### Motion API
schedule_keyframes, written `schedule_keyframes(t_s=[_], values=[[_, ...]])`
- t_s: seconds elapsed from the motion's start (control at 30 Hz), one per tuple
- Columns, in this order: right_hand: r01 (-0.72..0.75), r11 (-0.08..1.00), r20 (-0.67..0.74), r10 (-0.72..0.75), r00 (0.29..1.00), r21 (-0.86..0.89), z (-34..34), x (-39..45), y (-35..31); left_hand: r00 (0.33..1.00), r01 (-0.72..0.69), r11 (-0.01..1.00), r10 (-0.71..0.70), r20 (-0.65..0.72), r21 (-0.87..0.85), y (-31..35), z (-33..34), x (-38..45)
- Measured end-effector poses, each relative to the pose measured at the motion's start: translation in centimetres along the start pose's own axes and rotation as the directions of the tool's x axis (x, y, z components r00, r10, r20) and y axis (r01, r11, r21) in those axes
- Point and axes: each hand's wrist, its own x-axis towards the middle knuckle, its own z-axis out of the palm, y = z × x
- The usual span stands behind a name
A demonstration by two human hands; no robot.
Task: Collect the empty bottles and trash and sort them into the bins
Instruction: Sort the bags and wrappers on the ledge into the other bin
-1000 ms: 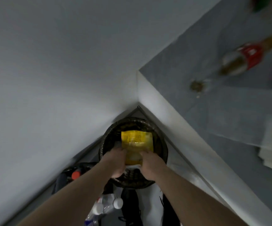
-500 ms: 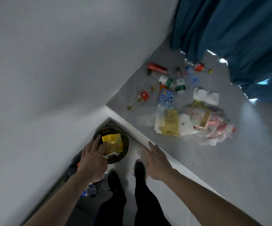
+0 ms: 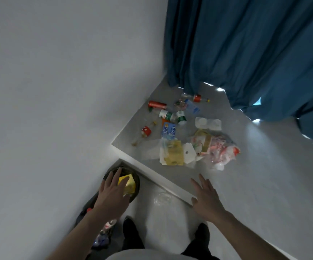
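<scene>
Left hand is over the bin, fingers straight and spread, holding nothing; fingertips overlap the yellow wrapper in view, contact can't be judged. Wrapper lies inside the bin, print unreadable. Bin is round and dark, tucked in the wall corner below the step.

Right hand is out flat above the step's edge, fingers splayed, empty.

Trash pile sits on the raised floor beyond the step, well apart from both hands:
- red can lying on its side near the wall, label too blurred to read
- two white bottles with green labels, side by side, text illegible
- clear bottle with red label, lying down
- another bottle with a red label close to the curtain
- blue-and-white packet with white characters, can't make them out
- yellow bag touching white paper
- clear bag of red-and-white wrappers, print unreadable
- clear plastic tray

Second, darker bin beside the left forearm holds bottles, one with a red cap. Crumpled clear plastic lies on the lower floor just under the step. Black shoes at bottom.
</scene>
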Motion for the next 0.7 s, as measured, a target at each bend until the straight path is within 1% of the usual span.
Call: schedule_keyframes(t_s=[0.1, 0.3, 0.4, 0.5, 0.6, 0.7], values=[[0.022, 1.000, -0.010, -0.022, 1.000, 0.005, -1.9, 0.0, 5.2, 1.000, -0.003, 1.000, 0.003, -0.025, 0.011, 5.5, 0.1, 1.1], [0.060, 0.994, -0.015, -0.062, 0.998, -0.087, -6.7, 0.6, 17.6, 0.998, 0.063, 0.998, -0.063, -0.024, -0.009, 17.6, 2.1, 2.9], [0.043, 0.993, 0.005, -0.043, 0.999, -0.107, -8.9, 0.7, 22.4, 0.999, 0.036, 0.999, -0.036, 0.009, -0.017, 23.7, 2.5, 2.7], [0.043, 0.995, 0.014, -0.042, 0.999, -0.092, -10.7, 1.4, 25.3, 1.000, 0.005, 1.000, -0.005, 0.020, -0.011, 28.3, 2.7, 3.1], [0.027, 0.995, 0.014, -0.026, 1.000, -0.094, -11.5, 2.9, 26.9, 0.999, -0.006, 1.000, 0.005, 0.054, 0.013, 30.9, 2.8, 4.8], [-0.005, 0.998, 0.034, 0.007, 0.999, -0.057, -12.0, 5.0, 28.0, 0.995, -0.033, 0.999, 0.030, 0.093, 0.039, 33.1, 2.6, 7.5]])
